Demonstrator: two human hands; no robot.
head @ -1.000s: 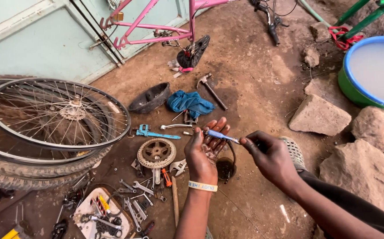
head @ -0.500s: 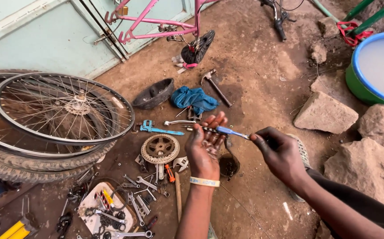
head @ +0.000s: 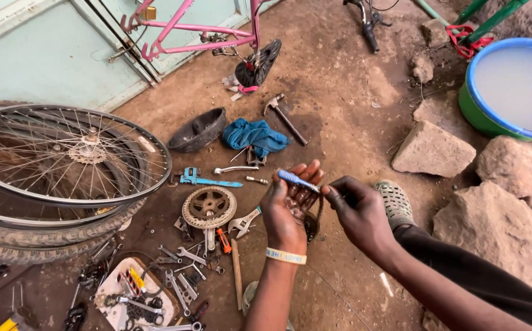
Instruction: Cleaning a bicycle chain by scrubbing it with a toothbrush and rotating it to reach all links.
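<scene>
Above the chainring (head: 209, 207), the left hand (head: 287, 205) lies open, palm up, under a blue-handled tool (head: 296, 180). The right hand (head: 355, 211) pinches that tool's end. Its tip could slip and jab the greasy palm, I judge. Any small part loosened could drop among the spanners (head: 183, 279) below the chainring. No packages or signs show; a yellow wristband (head: 286, 255) circles the left wrist.

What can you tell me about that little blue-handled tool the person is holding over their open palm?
The small blue-handled tool is slim and short, with a ribbed blue grip that looks like plastic; its working tip is hidden. It lies nearly level, tilted slightly down to the right. The right hand pinches its right end between the fingertips, while its handle rests across the fingers of the open, grimy left hand, held above the dirt ground.
</scene>
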